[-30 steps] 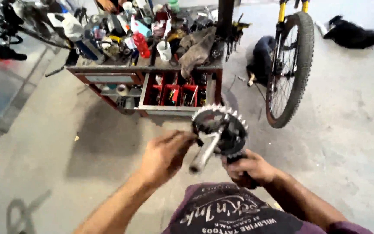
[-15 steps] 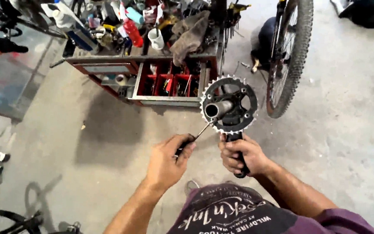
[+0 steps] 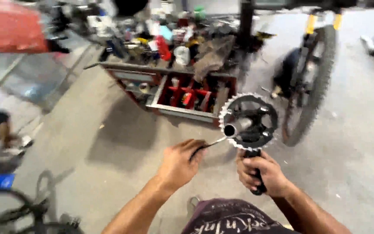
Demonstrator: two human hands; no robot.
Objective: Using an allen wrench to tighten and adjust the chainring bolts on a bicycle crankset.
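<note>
The right hand (image 3: 262, 173) is closed in a full fist around the black crank arm (image 3: 256, 171), gripping it near its lower end and holding the assembly upright in front of the body. Above the fist sits the toothed chainring (image 3: 270, 113), silver at the teeth and dark at the centre, with the hollow spindle (image 3: 235, 128) projecting from its hub toward 9 o'clock and slightly toward the camera.

The left hand (image 3: 179, 164) is curled, fingers pinched around a thin metal tool (image 3: 211, 144). The tool's shaft runs from the fingers toward 2 o'clock, and its tip lies at or just beside the mouth of the spindle; whether it enters the bore cannot be determined, as the frame is blurred. The tool's handle is hidden inside the hand.

The crank assembly is held in the air over the concrete floor (image 3: 109, 143), right of centre in the view.

At 12 o'clock from the hands stands a red tool cart (image 3: 182, 97), its open tray holding red-handled items and its top crowded with bottles, rags and small parts too blurred to identify. At 2 o'clock from the chainring stands a bicycle wheel (image 3: 310, 82) with a knobbly tyre, beneath yellow fork legs. At 7 o'clock from the left hand, part of another bicycle (image 3: 18, 212) lies at the frame edge.
</note>
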